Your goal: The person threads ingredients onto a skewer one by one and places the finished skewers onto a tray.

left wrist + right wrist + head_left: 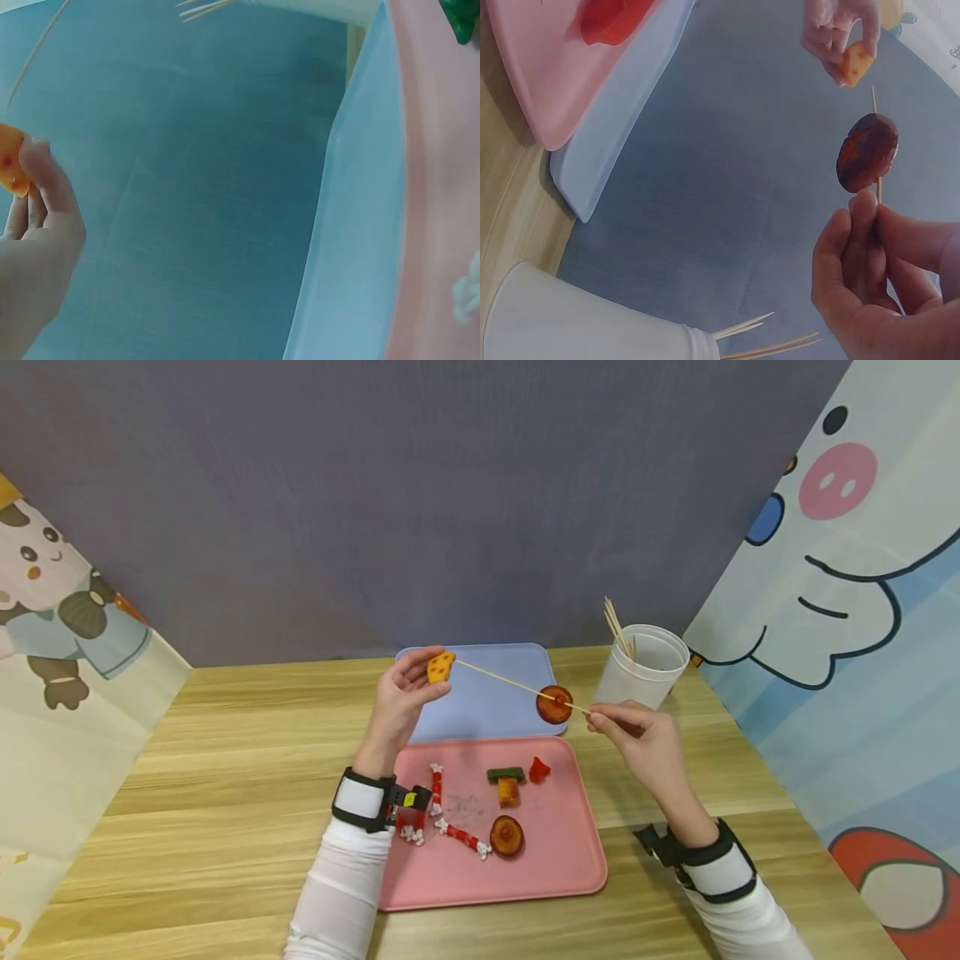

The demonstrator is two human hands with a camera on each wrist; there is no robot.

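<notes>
My left hand (401, 697) pinches a yellow-orange piece with reddish spots, like toy cheese (440, 667), between thumb and fingers. A thin wooden skewer (498, 677) is held near its lower end by my right hand (637, 739). On that skewer, close to the right fingers, sits a round brown piece like a mushroom cap (553, 704). The right wrist view shows the skewer's tip close to the toy cheese (856, 64), with a small gap between them. Both hands are raised above the blue tray (480, 714).
A pink tray (555, 860) in front holds red-and-white pieces (463, 837), another brown round piece (507, 836), a green strip (506, 773), an orange-brown block (508, 792) and a small red piece (539, 769). A white bucket (637, 681) with several skewers (615, 625) stands back right.
</notes>
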